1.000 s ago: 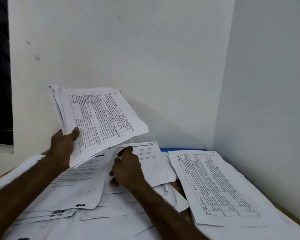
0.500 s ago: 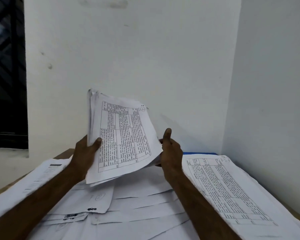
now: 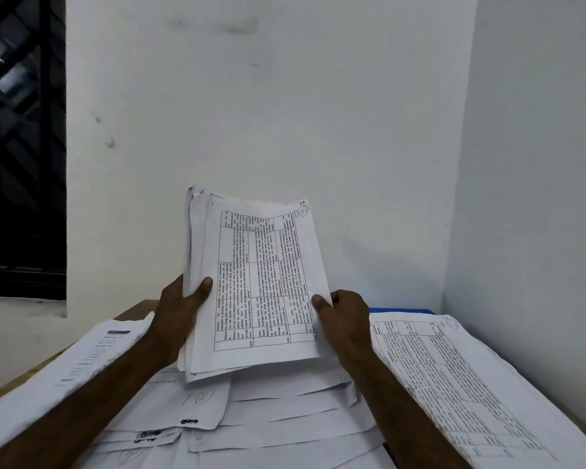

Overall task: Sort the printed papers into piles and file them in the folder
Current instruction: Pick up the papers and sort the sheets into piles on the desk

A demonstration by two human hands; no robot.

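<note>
White paper stack (image 3: 261,282), gripped between left hand (image 3: 180,313), right hand (image 3: 345,319)

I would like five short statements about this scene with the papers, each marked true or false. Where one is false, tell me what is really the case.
1. The left hand and the right hand both grip the stack of papers. True.
2. Its top sheet is blank. False: it bears a printed table.
3. A tabled sheet lies flat to the right of the right hand. True.
4. The window is on the right wall. False: it is on the left.
5. The desk below the stack is bare. False: loose papers cover it.
</note>
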